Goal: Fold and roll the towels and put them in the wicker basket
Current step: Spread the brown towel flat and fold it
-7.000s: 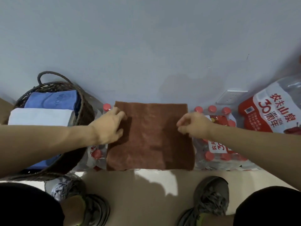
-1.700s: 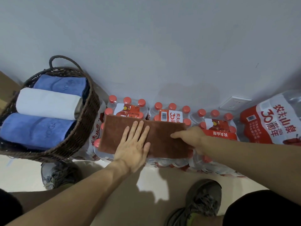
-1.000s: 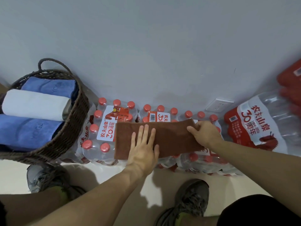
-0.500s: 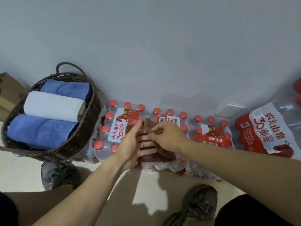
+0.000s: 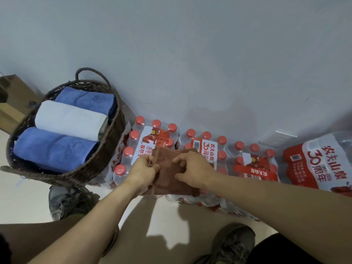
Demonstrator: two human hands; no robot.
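brown plush towel (image 5: 171, 174), folded to a small thick pad, lies on the bottle packs (image 5: 152, 141) just right of the basket (image 5: 106, 161). left hand (image 5: 142, 170) pinches its layered left edge; right hand (image 5: 192, 170) curls over the top. judged light, soft, not fragile; best held at the stacked edges. basket: stiff dark wicker, holding three rolls.

Basket (image 5: 106, 168), bottle packs (image 5: 209, 147) on floor (image 5: 167, 225)
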